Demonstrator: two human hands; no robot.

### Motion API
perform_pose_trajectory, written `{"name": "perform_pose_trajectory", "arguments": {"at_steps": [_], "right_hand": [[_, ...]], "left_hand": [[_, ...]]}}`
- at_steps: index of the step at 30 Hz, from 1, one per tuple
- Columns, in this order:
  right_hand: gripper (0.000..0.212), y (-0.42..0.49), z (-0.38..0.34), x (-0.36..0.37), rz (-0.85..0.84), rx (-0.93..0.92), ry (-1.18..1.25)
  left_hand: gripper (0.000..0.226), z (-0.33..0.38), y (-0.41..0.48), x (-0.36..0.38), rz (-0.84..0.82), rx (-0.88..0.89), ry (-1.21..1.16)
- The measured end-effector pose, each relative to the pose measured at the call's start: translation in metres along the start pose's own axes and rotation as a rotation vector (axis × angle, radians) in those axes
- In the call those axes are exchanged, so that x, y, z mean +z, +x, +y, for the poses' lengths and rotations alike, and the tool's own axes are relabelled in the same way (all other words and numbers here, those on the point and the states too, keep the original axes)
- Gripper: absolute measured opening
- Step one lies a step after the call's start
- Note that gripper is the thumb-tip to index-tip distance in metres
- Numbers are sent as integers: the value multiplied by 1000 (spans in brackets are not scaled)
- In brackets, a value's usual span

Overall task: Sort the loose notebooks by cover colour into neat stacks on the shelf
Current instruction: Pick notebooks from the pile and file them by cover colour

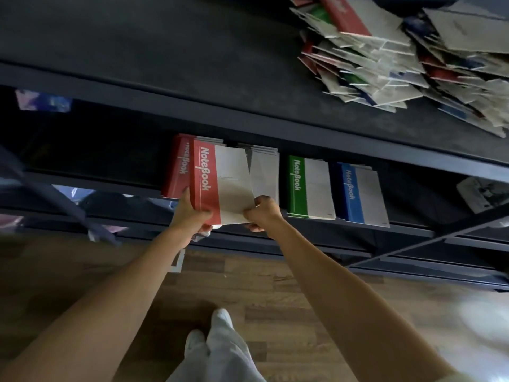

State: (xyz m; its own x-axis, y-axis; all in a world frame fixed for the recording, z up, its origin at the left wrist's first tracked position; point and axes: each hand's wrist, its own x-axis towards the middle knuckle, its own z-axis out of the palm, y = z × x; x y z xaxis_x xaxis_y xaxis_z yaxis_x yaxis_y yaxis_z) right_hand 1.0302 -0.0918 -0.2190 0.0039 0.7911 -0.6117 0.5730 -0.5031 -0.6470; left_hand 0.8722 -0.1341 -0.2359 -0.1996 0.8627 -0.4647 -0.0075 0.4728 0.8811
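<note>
Both hands' grip (220,216) clasps red notebook (217,183)

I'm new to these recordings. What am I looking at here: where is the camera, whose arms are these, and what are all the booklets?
There is no machine: a person wears one camera on the head, looking down, so the arms are their own. The left hand and right hand together hold a red notebook in front of a dark shelf unit. On its lower level lie a red stack, a green stack and a blue stack; one more stack between red and green shows only grey. The loose pile, unsorted, lies on the top board at the right.
</note>
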Motion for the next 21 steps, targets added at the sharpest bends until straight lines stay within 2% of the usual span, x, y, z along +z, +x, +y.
{"name": "perform_pose_trajectory", "arguments": {"at_steps": [4, 7, 14, 21], "right_hand": [[42, 11, -10, 19, 81, -194, -516], [49, 21, -13, 31, 104, -248, -721], [49, 47, -13, 59, 162, -318, -921], [53, 58, -4, 68, 170, -306, -946]], "left_hand": [[73, -2, 22, -25, 104, 26, 34], [67, -9, 40, -39, 192, 31, 66], [52, -32, 73, -50, 334, -34, 107], [44, -38, 88, -50, 465, -23, 353]]}}
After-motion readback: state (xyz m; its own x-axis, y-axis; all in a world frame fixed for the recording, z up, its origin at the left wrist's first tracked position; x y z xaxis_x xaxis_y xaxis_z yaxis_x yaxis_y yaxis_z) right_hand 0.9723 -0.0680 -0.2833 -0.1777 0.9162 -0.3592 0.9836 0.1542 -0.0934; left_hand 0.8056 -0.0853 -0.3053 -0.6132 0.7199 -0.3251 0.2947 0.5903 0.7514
